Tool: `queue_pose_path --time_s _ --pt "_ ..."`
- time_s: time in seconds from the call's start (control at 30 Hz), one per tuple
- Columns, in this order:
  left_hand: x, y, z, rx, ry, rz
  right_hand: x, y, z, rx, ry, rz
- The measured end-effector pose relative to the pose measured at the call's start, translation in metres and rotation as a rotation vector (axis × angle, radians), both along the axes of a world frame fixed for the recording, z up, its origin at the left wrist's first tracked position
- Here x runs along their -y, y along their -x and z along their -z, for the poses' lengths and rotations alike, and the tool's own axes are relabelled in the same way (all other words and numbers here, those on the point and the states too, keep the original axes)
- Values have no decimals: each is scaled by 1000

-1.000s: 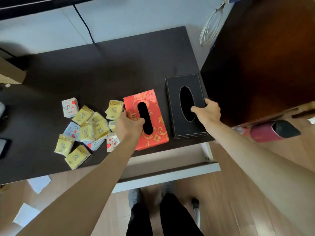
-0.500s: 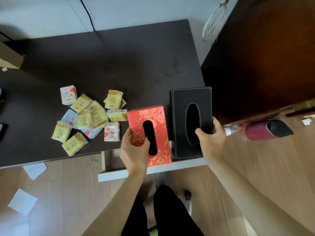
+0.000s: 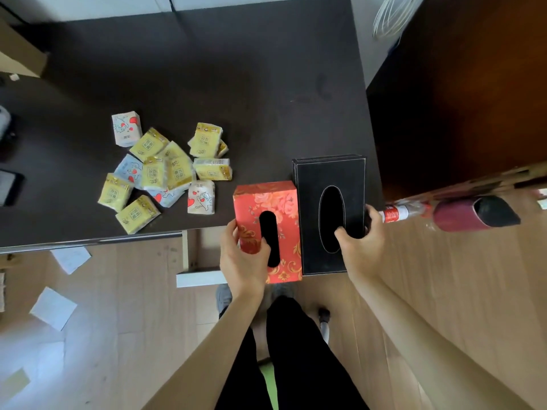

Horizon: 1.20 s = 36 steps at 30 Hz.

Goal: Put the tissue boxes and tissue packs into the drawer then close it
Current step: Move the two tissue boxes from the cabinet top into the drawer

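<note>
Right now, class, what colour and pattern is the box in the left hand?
Red tissue box, gold-and-pink floral pattern; head view.

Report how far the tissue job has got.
Done: the drawer is pulled open. In hand: the left hand grips the red tissue box and the right hand grips the black tissue box, both held over the drawer, not yet inside. Left: the tissue packs lie on the desk, and the drawer needs closing.

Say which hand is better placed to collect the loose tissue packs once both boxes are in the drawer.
Left, probably. The left hand holding the red box is nearer the tissue packs; the right hand grips the black box at the far side.
</note>
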<state>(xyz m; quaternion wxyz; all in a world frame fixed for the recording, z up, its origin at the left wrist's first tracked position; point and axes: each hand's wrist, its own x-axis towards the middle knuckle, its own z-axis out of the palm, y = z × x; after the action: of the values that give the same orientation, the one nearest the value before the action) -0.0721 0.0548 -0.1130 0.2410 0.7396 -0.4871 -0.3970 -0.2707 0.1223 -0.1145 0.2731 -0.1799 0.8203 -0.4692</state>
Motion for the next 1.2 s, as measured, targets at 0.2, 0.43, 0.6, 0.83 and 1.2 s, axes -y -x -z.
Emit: queue_pose_path --time_s 0.2,0.43,0.6,0.83,1.2 --pt "-26 -11 -1 25 -69 59 -30 -10 -1 58 -77 3" --pt "-72 -30 -1 91 -208 100 -80 -25 2 180 -230 -3" --pt "-95 -37 7 141 -268 116 -109 -30 14 146 -340 -61" --pt "-97 -33 36 190 -337 121 -116 -23 40 -33 -472 -229" --pt "-92 -21 73 192 -402 260 -118 9 43 -660 -752 -728"
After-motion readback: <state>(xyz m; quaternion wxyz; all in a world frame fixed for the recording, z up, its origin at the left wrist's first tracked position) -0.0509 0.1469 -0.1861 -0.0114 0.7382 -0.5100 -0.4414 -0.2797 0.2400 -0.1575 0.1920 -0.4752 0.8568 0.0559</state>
